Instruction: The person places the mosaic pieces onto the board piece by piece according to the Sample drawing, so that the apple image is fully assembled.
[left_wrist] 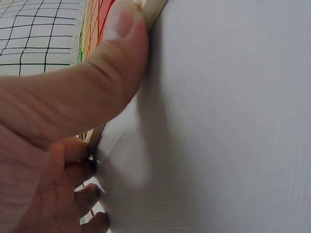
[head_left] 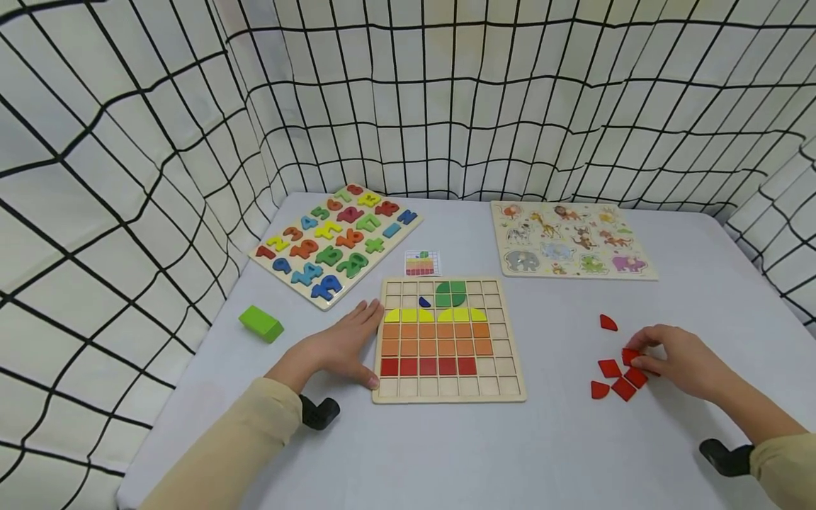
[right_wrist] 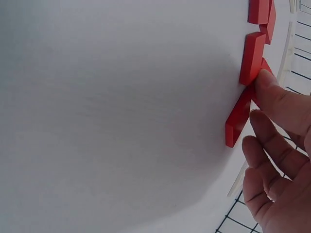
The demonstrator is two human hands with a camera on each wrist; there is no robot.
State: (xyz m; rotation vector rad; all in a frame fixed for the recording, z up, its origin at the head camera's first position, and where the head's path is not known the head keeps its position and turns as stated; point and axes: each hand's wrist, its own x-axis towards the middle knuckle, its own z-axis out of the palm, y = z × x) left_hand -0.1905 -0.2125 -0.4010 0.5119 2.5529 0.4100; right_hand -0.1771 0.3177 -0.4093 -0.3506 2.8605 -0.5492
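My left hand (head_left: 344, 343) rests at the left edge of a wooden grid board (head_left: 449, 389), its thumb (left_wrist: 119, 29) on the rim near the lower corner and its fingers spread toward the upper part. Red, orange, yellow and green pieces fill several rows of the board, with a small blue piece (head_left: 424, 302) near the top. At the right, my right hand (head_left: 682, 363) pinches a red tile (head_left: 630, 355) between thumb and forefinger, low over the table. Around it lie several loose red squares (head_left: 623, 389) and two rounded red pieces (head_left: 599, 389).
A small pattern card (head_left: 422, 263) lies just behind the grid board. An alphabet and number puzzle (head_left: 331, 241) stands back left, an animal puzzle (head_left: 574, 241) back right. One green block (head_left: 261, 324) sits at the left. Black netting (head_left: 459, 106) surrounds the table's far sides.
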